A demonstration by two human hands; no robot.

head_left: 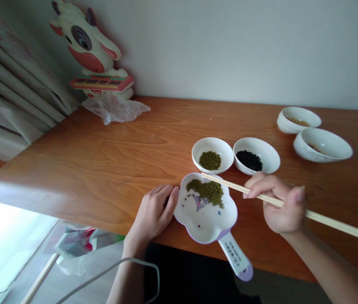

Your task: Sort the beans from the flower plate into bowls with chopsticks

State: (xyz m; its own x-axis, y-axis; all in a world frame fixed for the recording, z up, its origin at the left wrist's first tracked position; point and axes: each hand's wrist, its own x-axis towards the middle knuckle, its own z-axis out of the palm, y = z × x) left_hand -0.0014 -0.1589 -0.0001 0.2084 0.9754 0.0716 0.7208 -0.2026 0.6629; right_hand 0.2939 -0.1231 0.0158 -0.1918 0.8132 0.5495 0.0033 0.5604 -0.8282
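Note:
In my right hand (pixel 280 202) is a pair of pale wooden chopsticks (pixel 324 219), held close together with the fingers closed round them. Their tips reach over the far rim of a white flower-shaped bowl (pixel 205 226) with a lilac edge, a cartoon print and a labelled handle. Green mung beans (pixel 208 191) lie heaped on that bowl's far side. My left hand (pixel 156 211) rests on the table with its fingers curled in, the thumb against the bowl's left rim. Just beyond stand a white bowl (pixel 227 154) of mung beans and another white bowl (pixel 270 156) of black beans.
Two more white bowls, one (pixel 284 122) with yellowish bits and one (pixel 337 150) with reddish-brown bits, stand at the right back. A cow-shaped toy keyboard (pixel 103 82) and a crumpled plastic bag (pixel 115 110) occupy the left back. A grey cable (pixel 109 268) crosses near my left forearm.

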